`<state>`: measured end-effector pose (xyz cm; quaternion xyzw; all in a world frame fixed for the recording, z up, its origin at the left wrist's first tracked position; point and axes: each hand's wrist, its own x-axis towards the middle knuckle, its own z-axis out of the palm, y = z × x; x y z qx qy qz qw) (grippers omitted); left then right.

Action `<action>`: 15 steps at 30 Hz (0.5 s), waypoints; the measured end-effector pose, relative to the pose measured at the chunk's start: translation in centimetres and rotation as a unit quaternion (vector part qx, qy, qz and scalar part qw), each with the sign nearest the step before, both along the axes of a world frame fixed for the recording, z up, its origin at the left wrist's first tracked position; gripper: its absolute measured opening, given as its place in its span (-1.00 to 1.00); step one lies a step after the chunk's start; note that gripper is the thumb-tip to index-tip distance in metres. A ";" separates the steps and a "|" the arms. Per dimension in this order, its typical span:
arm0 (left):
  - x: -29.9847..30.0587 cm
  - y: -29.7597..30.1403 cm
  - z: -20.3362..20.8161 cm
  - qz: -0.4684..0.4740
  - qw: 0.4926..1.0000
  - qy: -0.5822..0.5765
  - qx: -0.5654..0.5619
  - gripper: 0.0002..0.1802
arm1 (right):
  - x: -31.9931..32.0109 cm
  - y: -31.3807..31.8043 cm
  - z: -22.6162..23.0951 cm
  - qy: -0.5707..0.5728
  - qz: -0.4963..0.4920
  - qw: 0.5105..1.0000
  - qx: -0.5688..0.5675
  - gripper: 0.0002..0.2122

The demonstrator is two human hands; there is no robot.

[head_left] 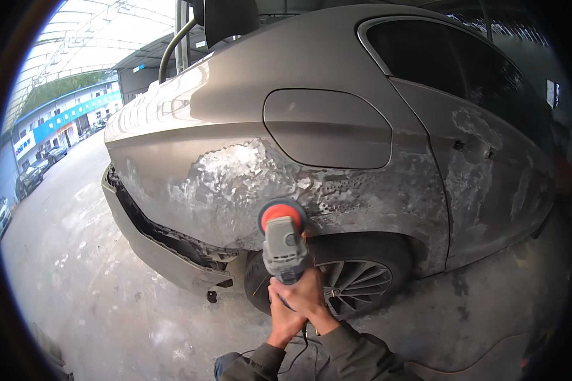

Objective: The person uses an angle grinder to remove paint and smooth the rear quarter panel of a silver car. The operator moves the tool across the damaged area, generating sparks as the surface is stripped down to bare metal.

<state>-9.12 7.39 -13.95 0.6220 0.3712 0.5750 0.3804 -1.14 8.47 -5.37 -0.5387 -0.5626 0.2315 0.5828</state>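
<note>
Nearest the camera are two dark sleeves (362,355); from them the left hand (286,322) and the right hand (307,294) reach forward close together, the grip of both wrapped firmly around the rear of a grey power sander (285,249), though some fingers are hidden; the sander is at the car's rear quarter panel (162,162), its red and dark disc (282,213) over the lower edge of a bright, rough patch (238,166), just above the wheel arch; whether the disc bears flat or on its edge, I cannot tell. Light, even pressure and slow, overlapping strokes should work best, since lingering could overheat or thin the metal; the disc is best held clear of the arch lip and the seam around the fuel flap (327,127), where it could snag; the tyre (401,267) needs care too, as a downward slip could score it; the dark cord (306,343) below the hands should trail well apart from the disc.
</note>
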 end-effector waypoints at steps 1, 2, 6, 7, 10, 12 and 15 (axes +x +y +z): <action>0.9 0.0 0.0 -0.011 0.999 -0.036 -0.015 -0.05 | 0.6 -0.4 0.1 0.059 -0.018 0.997 0.044 -0.65; 1.4 -0.9 1.8 -0.021 0.999 0.007 -0.030 -0.05 | 1.8 -1.1 0.3 0.095 -0.006 0.995 0.023 -0.67; 2.7 -2.0 3.6 -0.047 0.995 0.079 -0.044 -0.06 | 4.8 -2.4 0.0 0.137 -0.019 0.990 -0.018 -0.70; 2.6 -2.0 2.6 -0.027 0.997 0.063 -0.022 -0.06 | 4.0 -2.1 -0.4 0.128 -0.023 0.992 -0.003 -0.68; 1.1 -0.9 -0.4 0.030 0.999 0.019 -0.001 -0.06 | 1.2 -1.0 -0.4 0.048 0.005 0.999 0.021 -0.59; 0.4 -0.9 0.3 0.034 0.999 0.014 -0.020 -0.05 | 0.6 -0.9 0.0 0.011 0.005 1.000 -0.009 -0.60; 0.6 -1.5 1.8 0.021 0.998 0.053 -0.026 -0.02 | 2.1 -1.4 -0.1 0.101 0.011 0.995 -0.015 -0.62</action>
